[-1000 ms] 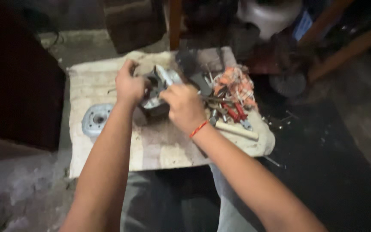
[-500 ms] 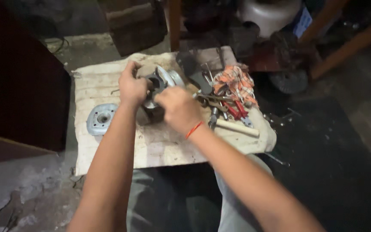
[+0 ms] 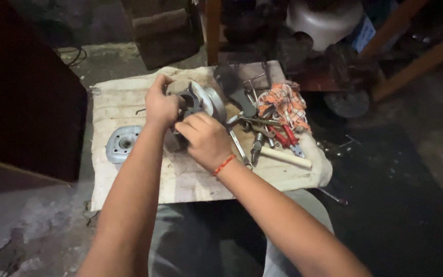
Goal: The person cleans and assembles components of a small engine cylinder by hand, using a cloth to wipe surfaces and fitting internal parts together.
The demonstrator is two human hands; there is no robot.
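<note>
A grey metal engine part [image 3: 201, 102] with a round flange stands on a dirty white cloth [image 3: 129, 174]. My left hand [image 3: 161, 106] grips its left side from above. My right hand [image 3: 206, 141], with an orange thread on the wrist, is closed over its near lower side; what the fingers hold there is hidden. A round grey metal cover [image 3: 122, 143] lies on the cloth to the left of my left arm.
Right of the part lie several tools: wrenches [image 3: 239, 146], red-handled pliers [image 3: 285, 137], a wooden-handled hammer [image 3: 283, 156] and an orange patterned rag [image 3: 283, 102]. A dark cabinet [image 3: 21, 102] stands left. Wooden legs, a white vessel [image 3: 324, 20] and a wheel [image 3: 347, 102] crowd the back.
Both hands stay on the metal part; it has turned slightly so its round flange shows more. My head has shifted, so the scene sits a bit lower and to the right.
</note>
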